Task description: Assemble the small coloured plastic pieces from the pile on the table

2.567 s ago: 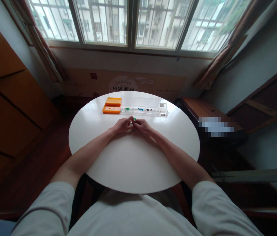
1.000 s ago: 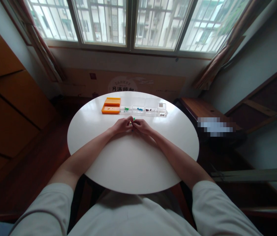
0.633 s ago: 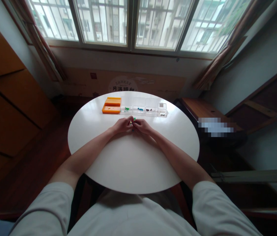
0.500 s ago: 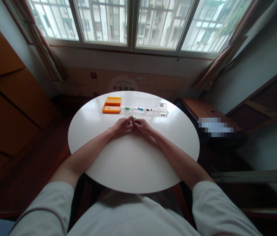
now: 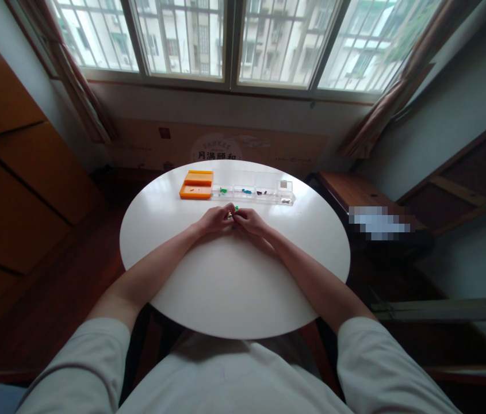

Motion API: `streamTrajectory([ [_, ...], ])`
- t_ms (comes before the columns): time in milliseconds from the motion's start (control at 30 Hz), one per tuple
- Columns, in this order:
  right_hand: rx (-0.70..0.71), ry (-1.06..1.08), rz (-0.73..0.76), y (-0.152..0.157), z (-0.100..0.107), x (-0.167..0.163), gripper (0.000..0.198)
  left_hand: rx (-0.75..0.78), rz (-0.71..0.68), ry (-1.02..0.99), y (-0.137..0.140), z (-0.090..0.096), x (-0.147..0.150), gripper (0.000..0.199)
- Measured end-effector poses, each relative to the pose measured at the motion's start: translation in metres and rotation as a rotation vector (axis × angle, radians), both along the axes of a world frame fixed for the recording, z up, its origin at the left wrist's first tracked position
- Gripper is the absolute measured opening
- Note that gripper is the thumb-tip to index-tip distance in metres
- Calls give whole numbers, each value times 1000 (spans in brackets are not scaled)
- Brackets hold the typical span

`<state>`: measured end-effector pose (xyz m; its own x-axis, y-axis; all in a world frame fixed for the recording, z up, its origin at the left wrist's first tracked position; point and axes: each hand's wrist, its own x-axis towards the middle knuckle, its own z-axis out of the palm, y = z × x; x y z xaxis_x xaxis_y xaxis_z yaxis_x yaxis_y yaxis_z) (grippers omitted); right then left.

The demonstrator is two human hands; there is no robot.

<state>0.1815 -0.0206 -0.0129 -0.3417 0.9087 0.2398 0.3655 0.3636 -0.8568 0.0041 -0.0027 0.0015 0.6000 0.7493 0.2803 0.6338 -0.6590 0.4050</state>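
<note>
A pale shirt (image 5: 225, 382) is filling the near edge at six o'clock, and beyond it a round white table (image 5: 238, 287) is spreading out, its centre serving as the dial. Both forearms are reaching inward over the tabletop from about seven and five o'clock. Just short of twelve, the left hand (image 5: 214, 218) is curling its fingers around a small green-and-pale piece (image 5: 236, 208), and the right hand (image 5: 250, 222) is pinching that same piece from the three o'clock side; its exact shape is staying too small to tell. Just past the hands, an orange box (image 5: 195, 196) is sitting at eleven o'clock with tiny orange bits inside. Adjoining it, a clear compartment tray (image 5: 233, 193) is running from twelve toward one, holding green pieces (image 5: 223, 190), then blue pieces (image 5: 247, 191), then dark pieces (image 5: 261, 193). Farther off, a wooden bench (image 5: 346, 190) is standing at two o'clock, a printed carton (image 5: 290, 146) is lying along the wall at twelve, and a barred window (image 5: 229, 46) is glowing above it.
</note>
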Motion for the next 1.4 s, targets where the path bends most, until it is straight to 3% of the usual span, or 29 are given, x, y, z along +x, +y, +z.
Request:
streamTrajectory([
  [1400,5,2,8,2,-2,1,22,-9,-1,6,-1,1,1,26],
])
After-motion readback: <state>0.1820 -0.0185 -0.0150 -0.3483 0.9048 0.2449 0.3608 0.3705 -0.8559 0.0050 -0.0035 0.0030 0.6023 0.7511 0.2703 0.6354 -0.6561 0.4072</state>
